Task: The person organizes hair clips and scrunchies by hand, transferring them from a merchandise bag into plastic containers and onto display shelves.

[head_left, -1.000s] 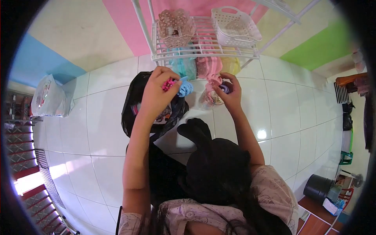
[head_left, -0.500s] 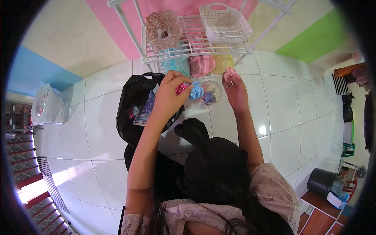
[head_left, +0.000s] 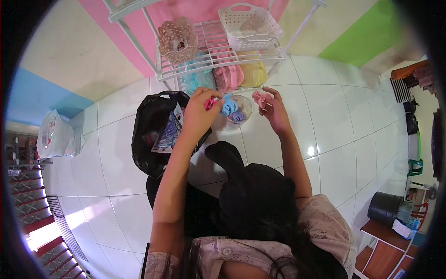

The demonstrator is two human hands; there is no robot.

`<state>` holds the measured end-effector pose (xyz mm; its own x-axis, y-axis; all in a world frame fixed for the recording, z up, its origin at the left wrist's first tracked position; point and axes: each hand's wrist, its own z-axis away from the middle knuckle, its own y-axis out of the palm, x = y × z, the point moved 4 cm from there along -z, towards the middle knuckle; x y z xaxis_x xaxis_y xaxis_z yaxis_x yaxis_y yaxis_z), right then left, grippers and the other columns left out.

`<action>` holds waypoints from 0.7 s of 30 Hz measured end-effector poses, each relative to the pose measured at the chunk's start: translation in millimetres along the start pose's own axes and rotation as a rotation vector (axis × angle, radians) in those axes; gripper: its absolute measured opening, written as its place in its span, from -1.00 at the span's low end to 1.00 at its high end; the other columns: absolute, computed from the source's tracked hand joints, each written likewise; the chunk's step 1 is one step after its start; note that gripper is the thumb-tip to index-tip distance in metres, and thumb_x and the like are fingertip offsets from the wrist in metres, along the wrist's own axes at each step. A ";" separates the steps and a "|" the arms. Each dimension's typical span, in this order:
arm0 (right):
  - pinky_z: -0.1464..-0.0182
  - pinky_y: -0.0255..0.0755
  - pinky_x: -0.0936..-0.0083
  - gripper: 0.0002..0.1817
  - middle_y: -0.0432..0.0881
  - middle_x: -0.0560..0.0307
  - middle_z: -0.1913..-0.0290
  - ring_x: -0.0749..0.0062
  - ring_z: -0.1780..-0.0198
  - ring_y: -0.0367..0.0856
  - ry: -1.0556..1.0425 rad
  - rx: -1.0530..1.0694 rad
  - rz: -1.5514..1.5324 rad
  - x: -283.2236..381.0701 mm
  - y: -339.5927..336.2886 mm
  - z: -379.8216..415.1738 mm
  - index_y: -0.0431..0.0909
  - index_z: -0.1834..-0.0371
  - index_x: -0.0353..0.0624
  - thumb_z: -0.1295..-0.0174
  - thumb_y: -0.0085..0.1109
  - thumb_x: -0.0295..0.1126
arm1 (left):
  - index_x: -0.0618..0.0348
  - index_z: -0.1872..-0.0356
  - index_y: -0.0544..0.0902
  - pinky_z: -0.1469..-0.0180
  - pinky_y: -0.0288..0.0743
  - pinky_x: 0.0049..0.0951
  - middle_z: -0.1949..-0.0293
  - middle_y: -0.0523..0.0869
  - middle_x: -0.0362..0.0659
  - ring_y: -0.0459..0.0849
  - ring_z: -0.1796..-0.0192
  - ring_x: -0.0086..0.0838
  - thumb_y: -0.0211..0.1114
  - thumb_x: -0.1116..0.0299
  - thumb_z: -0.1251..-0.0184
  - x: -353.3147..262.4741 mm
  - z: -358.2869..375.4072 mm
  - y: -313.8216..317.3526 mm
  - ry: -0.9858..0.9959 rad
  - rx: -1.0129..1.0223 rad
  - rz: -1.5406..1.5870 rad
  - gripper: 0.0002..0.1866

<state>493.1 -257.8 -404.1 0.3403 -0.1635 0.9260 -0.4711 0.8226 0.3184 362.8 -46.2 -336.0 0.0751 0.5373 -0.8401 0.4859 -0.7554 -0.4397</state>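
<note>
My left hand (head_left: 200, 109) is closed on a light-blue claw clip (head_left: 228, 107) and something bright pink (head_left: 210, 103), partly hidden by the fingers. It is beside the rim of a clear round plastic container (head_left: 248, 106), which holds a purple-blue clip (head_left: 239, 116). To the right of the container, my right hand (head_left: 277, 115) pinches a pink claw clip (head_left: 261, 99) between thumb and fingers. An open black plastic bag (head_left: 141, 135) lies left of my left hand, with a purple patterned packet (head_left: 168, 135) inside.
A white rack (head_left: 223, 65) stands ahead, bearing a beige basket (head_left: 178, 44) and a white basket (head_left: 251, 32). Blue, pink and yellow pouches (head_left: 253, 74) sit on its lower level. A white plastic bag (head_left: 58, 135) is at the left. Something black and soft (head_left: 255, 195) is in front of my chest.
My right hand has turned, bringing the pink clip lower and pointing it toward the container. My left hand still holds the blue clip. The whole view has shifted slightly.
</note>
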 end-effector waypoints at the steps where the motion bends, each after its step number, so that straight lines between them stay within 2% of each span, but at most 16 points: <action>1: 0.14 0.32 0.55 -0.57 0.58 0.25 0.07 0.51 0.15 0.45 0.012 0.041 -0.139 -2.1 -2.1 -0.9 0.43 -0.23 -0.06 -0.34 0.06 -0.19 | 0.27 0.20 0.68 0.06 0.48 -0.46 0.22 0.62 -0.11 0.62 0.17 -0.40 0.39 0.45 -0.22 2.2 1.8 -0.2 -0.048 -0.023 0.073 -0.83; 3: 0.13 0.35 0.54 -0.56 0.56 0.15 -0.01 0.47 0.17 0.47 0.054 0.060 -0.305 -1.1 -1.6 -0.9 0.39 -0.24 -0.08 -0.33 0.05 -0.22 | 0.25 0.20 0.68 0.06 0.48 -0.46 0.19 0.64 -0.09 0.62 0.17 -0.40 0.39 0.43 -0.22 5.2 6.9 -1.9 -0.137 -0.060 0.219 -0.83; 6: 0.09 0.40 0.50 -0.54 0.53 0.08 -0.08 0.42 0.17 0.51 0.048 0.200 -0.570 -0.7 -2.4 -2.3 0.36 -0.25 -0.10 -0.32 0.06 -0.23 | 0.27 0.21 0.66 0.07 0.47 -0.52 0.20 0.65 -0.12 0.61 0.17 -0.47 0.39 0.44 -0.25 18.3 20.7 0.7 -0.494 -0.065 0.514 -0.84; 7: 0.07 0.42 0.48 -0.53 0.52 0.07 -0.10 0.41 0.16 0.52 0.037 0.265 -0.659 -1.2 -2.6 -1.2 0.35 -0.25 -0.10 -0.31 0.07 -0.22 | 0.26 0.21 0.66 0.07 0.47 -0.49 0.21 0.66 -0.12 0.62 0.16 -0.44 0.39 0.44 -0.24 20.5 21.0 3.4 -0.409 -0.081 0.463 -0.84; 10: 0.04 0.47 0.44 -0.52 0.55 0.06 -0.07 0.36 0.13 0.56 -0.028 0.067 -0.193 0.2 -5.6 -0.1 0.36 -0.23 -0.12 -0.29 0.09 -0.18 | 0.23 0.24 0.67 0.03 0.49 -0.41 0.20 0.66 -0.09 0.64 0.14 -0.32 0.39 0.44 -0.22 23.0 15.6 20.0 -0.129 -0.153 0.257 -0.86; 12: 0.05 0.49 0.43 -0.53 0.57 0.07 -0.02 0.36 0.12 0.58 0.037 0.050 -0.172 5.9 -1.7 4.3 0.37 -0.20 -0.13 -0.29 0.10 -0.17 | 0.20 0.25 0.68 0.00 0.49 -0.35 0.20 0.67 -0.07 0.64 0.12 -0.21 0.38 0.44 -0.20 6.2 5.4 27.4 0.098 -0.200 0.033 -0.87; 13: 0.05 0.50 0.43 -0.54 0.58 0.08 0.00 0.36 0.12 0.59 0.069 0.037 -0.164 6.6 -1.3 6.7 0.38 -0.18 -0.14 -0.29 0.10 -0.17 | 0.16 0.25 0.69 -0.03 0.50 -0.27 0.13 0.67 -0.02 0.64 0.06 -0.17 0.39 0.47 -0.16 3.0 3.0 32.2 0.087 -0.151 -0.035 -0.87; 16: 0.19 0.49 0.47 -0.58 0.59 0.15 0.15 0.45 0.23 0.56 0.021 -0.040 0.065 -0.7 -7.7 5.3 0.40 -0.14 -0.16 -0.30 0.10 -0.19 | 0.12 0.26 0.70 -0.05 0.49 -0.23 0.09 0.66 -0.11 0.60 -0.01 -0.17 0.40 0.44 -0.10 -6.8 -3.6 41.0 0.337 -0.041 -0.437 -0.84; 19: 0.32 0.43 0.52 -0.64 0.55 0.20 0.24 0.55 0.33 0.47 0.042 0.011 -0.063 -7.0 -22.1 -0.3 0.44 -0.10 -0.18 -0.35 0.06 -0.21 | 0.09 0.25 0.71 -0.07 0.48 -0.19 0.03 0.66 -0.19 0.55 -0.07 -0.19 0.40 0.43 -0.06 -6.2 3.1 40.8 0.404 -0.014 -0.549 -0.81; 21: 0.38 0.37 0.55 -0.68 0.54 0.22 0.26 0.59 0.38 0.41 0.027 -0.039 0.148 -0.3 -19.3 -2.7 0.47 -0.07 -0.23 -0.37 0.05 -0.27 | 0.08 0.24 0.71 -0.06 0.47 -0.19 0.04 0.67 -0.21 0.55 -0.07 -0.19 0.40 0.44 -0.07 -9.1 9.2 30.5 0.413 -0.048 -0.539 -0.81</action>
<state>504.2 -272.2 -411.1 0.2916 -0.0243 0.9562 -0.4862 0.8572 0.1701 369.0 -77.5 -344.7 0.1327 0.9404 -0.3130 0.5863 -0.3291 -0.7402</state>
